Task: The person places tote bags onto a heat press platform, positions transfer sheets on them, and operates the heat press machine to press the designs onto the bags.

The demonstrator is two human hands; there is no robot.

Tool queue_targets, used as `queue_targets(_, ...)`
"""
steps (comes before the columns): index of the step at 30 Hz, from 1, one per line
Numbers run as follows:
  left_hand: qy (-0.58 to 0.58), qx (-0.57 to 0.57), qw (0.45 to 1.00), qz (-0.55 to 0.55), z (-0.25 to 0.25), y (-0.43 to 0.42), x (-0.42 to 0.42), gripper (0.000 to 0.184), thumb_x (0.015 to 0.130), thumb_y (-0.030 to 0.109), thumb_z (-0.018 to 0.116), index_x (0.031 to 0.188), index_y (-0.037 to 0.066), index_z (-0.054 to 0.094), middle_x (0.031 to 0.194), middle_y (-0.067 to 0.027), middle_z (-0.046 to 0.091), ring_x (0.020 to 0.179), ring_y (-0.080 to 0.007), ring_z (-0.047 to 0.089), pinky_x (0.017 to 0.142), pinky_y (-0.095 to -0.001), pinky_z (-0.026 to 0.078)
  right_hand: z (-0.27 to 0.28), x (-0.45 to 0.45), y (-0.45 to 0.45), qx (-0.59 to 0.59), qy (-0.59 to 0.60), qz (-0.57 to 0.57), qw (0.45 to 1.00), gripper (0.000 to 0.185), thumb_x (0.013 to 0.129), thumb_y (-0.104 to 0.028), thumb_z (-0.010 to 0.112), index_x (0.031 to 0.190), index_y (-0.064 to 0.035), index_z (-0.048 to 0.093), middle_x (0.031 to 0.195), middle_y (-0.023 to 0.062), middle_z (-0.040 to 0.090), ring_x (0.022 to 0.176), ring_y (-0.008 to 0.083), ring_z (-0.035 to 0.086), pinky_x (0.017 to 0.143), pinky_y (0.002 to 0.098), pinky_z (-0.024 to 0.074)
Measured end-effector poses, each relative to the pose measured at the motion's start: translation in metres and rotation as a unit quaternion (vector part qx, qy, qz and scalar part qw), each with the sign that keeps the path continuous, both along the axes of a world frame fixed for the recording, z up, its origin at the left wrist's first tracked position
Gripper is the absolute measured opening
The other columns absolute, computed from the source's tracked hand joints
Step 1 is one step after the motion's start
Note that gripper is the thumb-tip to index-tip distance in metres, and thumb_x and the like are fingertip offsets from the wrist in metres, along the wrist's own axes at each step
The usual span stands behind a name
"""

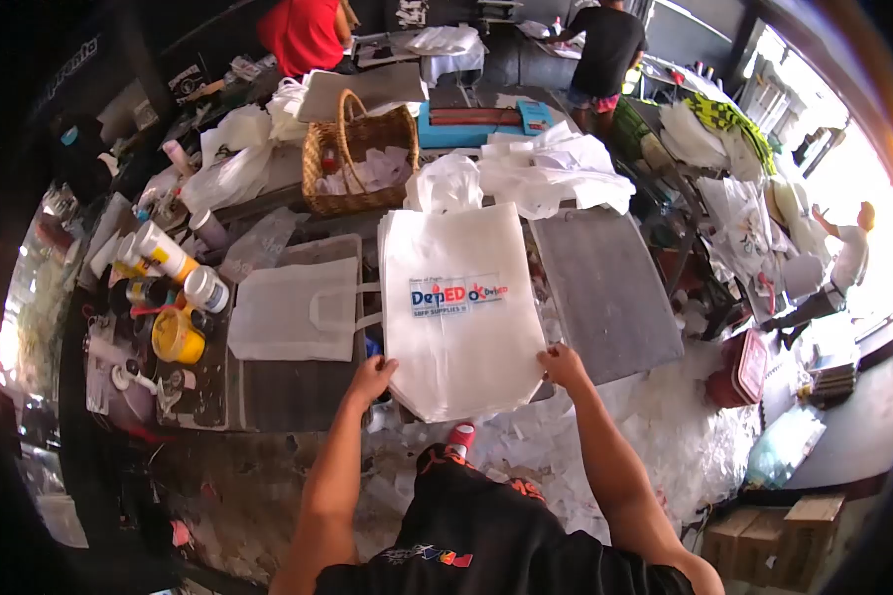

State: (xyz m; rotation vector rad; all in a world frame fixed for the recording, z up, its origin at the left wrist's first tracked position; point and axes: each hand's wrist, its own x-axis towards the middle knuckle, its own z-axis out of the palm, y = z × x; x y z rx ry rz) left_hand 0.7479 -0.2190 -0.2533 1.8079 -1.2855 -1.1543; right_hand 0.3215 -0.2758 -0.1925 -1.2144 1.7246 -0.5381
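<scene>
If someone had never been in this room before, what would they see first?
Probably the big white bag in the middle, with its red and blue letters, held near its lower corners by the left hand and right hand. Next might come the woven basket with its tall handle, behind the bag and a bit left, and the bright yellow tub far over on the left.

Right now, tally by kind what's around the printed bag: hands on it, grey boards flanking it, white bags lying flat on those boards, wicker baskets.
Left hand and right hand on the printed bag: 2
Left board and right board: 2
White bag on the left board, visible: 1
Wicker basket: 1
Total: 6
</scene>
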Motion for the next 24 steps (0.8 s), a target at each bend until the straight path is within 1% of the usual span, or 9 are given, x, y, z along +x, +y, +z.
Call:
queue_targets(2,0.027,0.008,1.000,0.010,0.008,0.002,0.000,0.040,0.089,0.034,0.069,0.099,-0.005,0.065,0.090,-0.0152,0.070,0.081,-0.0229,0.066,0.074,-0.0358,0.051,-0.006,0.000,-0.003,-0.008,0.021,-0.004,1.000,0.038,0.085,-0.028,0.069,0.102,0.0055,0.066,0.082,0.0122,0.070,0.065,0.0200,0.068,0.061,0.0331,0.0537)
queue_targets(4,0.003,0.025,0.999,-0.021,0.023,0.000,0.000,0.042,0.092,0.031,0.069,0.115,-0.002,0.059,0.092,-0.0095,0.067,0.084,-0.0157,0.061,0.074,-0.0323,0.049,-0.013,-0.002,-0.004,-0.022,0.040,-0.009,0.999,0.037,0.085,-0.028,0.068,0.103,0.0051,0.066,0.083,0.0129,0.070,0.065,0.0204,0.067,0.062,0.0329,0.0537)
queue_targets(9,-0.020,0.030,0.998,-0.056,0.047,0.010,0.011,0.067,0.086,0.031,0.074,0.137,0.001,0.043,0.093,-0.0130,0.067,0.080,-0.0228,0.064,0.073,-0.0379,0.052,-0.022,-0.007,0.022,-0.069,0.074,-0.078,0.992,0.038,0.090,-0.033,0.067,0.106,0.0012,0.064,0.090,0.0105,0.068,0.072,0.0168,0.066,0.063,0.0330,0.0543)
queue_targets(10,-0.076,-0.048,0.995,-0.046,0.051,0.011,0.013,0.064,0.086,0.030,0.074,0.136,0.002,0.045,0.098,-0.0141,0.065,0.084,-0.0241,0.064,0.076,-0.0382,0.053,-0.019,-0.009,0.031,-0.061,0.073,-0.077,0.992,0.038,0.090,-0.033,0.067,0.106,0.0012,0.064,0.090,0.0105,0.068,0.072,0.0168,0.066,0.063,0.0330,0.0543)
queue_targets(12,-0.160,-0.150,0.975,-0.047,0.083,0.001,0.001,0.059,0.085,0.024,0.073,0.134,0.004,0.047,0.110,-0.0169,0.060,0.096,-0.0285,0.062,0.083,-0.0402,0.053,-0.003,-0.018,0.043,0.038,-0.135,-0.122,0.983,0.042,0.095,-0.038,0.063,0.115,-0.0017,0.060,0.097,0.0092,0.066,0.075,0.0179,0.066,0.065,0.0324,0.0545)
queue_targets(17,-0.143,-0.347,0.906,-0.195,0.136,-0.046,-0.113,0.056,0.082,0.013,0.069,0.133,0.006,0.047,0.110,-0.0181,0.059,0.101,-0.0334,0.060,0.087,-0.0427,0.051,0.002,-0.081,0.128,-0.045,-0.215,-0.268,0.938,0.034,0.096,-0.032,0.060,0.110,-0.0009,0.058,0.094,0.0094,0.065,0.071,0.0191,0.065,0.060,0.0315,0.0535)
queue_targets(21,-0.080,-0.445,0.796,-0.403,0.168,-0.024,-0.252,0.057,0.081,0.010,0.065,0.135,0.006,0.046,0.111,-0.0180,0.059,0.101,-0.0372,0.058,0.089,-0.0448,0.049,-0.111,-0.175,0.294,-0.043,-0.115,-0.329,0.936,0.022,0.088,-0.017,0.059,0.088,0.0045,0.060,0.074,0.0111,0.063,0.055,0.0178,0.060,0.047,0.0311,0.0485)
queue_targets(23,-0.033,-0.453,0.753,-0.476,0.171,0.019,-0.315,0.058,0.083,0.013,0.064,0.137,0.007,0.043,0.110,-0.0170,0.059,0.098,-0.0368,0.058,0.087,-0.0441,0.050,-0.146,-0.186,0.414,0.025,-0.128,-0.475,0.870,0.020,0.082,-0.022,0.063,0.083,-0.0019,0.063,0.072,0.0090,0.063,0.064,0.0217,0.063,0.049,0.0356,0.0491)
queue_targets(24,-0.025,-0.456,0.742,-0.490,0.169,0.046,-0.337,0.058,0.083,0.013,0.064,0.137,0.007,0.043,0.110,-0.0170,0.059,0.098,-0.0368,0.058,0.087,-0.0441,0.050,-0.240,-0.215,0.519,-0.043,-0.026,-0.397,0.916,0.014,0.080,-0.020,0.062,0.082,-0.0059,0.061,0.073,0.0084,0.061,0.065,0.0266,0.062,0.052,0.0430,0.0508)
